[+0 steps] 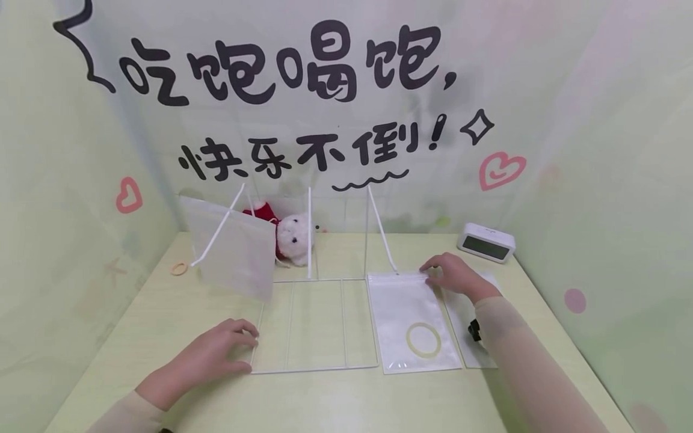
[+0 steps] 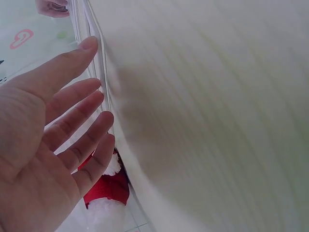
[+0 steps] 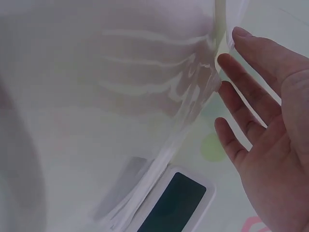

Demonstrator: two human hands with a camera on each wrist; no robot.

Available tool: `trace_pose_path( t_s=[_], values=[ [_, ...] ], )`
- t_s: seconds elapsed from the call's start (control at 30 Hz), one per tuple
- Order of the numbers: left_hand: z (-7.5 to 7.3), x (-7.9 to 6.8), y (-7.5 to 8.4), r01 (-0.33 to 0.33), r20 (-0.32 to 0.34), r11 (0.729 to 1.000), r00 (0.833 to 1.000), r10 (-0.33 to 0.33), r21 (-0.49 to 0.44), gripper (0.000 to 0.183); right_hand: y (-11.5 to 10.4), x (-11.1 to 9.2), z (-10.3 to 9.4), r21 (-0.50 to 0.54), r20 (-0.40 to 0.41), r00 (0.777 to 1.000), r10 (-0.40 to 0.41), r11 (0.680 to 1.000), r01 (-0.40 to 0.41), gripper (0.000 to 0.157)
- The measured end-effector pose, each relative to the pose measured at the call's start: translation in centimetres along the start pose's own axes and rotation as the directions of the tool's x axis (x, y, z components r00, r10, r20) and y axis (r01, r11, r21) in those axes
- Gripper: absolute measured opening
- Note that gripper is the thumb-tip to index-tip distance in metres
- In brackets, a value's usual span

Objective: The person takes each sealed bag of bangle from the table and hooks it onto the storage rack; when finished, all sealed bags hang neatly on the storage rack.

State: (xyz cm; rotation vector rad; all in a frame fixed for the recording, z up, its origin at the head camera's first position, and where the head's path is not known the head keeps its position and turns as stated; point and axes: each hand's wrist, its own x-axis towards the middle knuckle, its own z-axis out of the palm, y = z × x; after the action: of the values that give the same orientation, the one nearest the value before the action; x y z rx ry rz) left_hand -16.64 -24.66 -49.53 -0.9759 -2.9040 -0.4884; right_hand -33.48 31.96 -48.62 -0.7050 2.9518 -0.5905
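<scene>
A white wire rack (image 1: 316,367) lies on the table with upright dividers. My left hand (image 1: 213,355) is at the left side of its base, fingertips at the wire; in the left wrist view the fingers of this hand (image 2: 53,130) are spread and hold nothing. Right of the rack lies a zip bag (image 1: 397,313) with a pale yellow ring (image 1: 408,341) showing on or in it. At the bag's top right corner is my right hand (image 1: 457,276), its fingertips at the edge. A second bag (image 1: 476,355) lies partly under the right forearm.
A translucent sheet or bag (image 1: 233,252) leans by the left divider. Behind the rack lies a white plush toy (image 1: 292,237) in red. A small peach ring (image 1: 179,268) lies at the left, a white digital clock (image 1: 487,243) at the back right. Fabric walls surround the table.
</scene>
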Motion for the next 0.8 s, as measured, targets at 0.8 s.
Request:
trace_pose_path(
  t_s=[0.8],
  values=[
    [0.1,-0.1,0.2,0.023,0.010,1.000,1.000,-0.023,0.008,0.039,-0.4,-0.4,0.1,0.009,-0.132,0.988,-0.079,0.997,0.081,0.016]
  ],
)
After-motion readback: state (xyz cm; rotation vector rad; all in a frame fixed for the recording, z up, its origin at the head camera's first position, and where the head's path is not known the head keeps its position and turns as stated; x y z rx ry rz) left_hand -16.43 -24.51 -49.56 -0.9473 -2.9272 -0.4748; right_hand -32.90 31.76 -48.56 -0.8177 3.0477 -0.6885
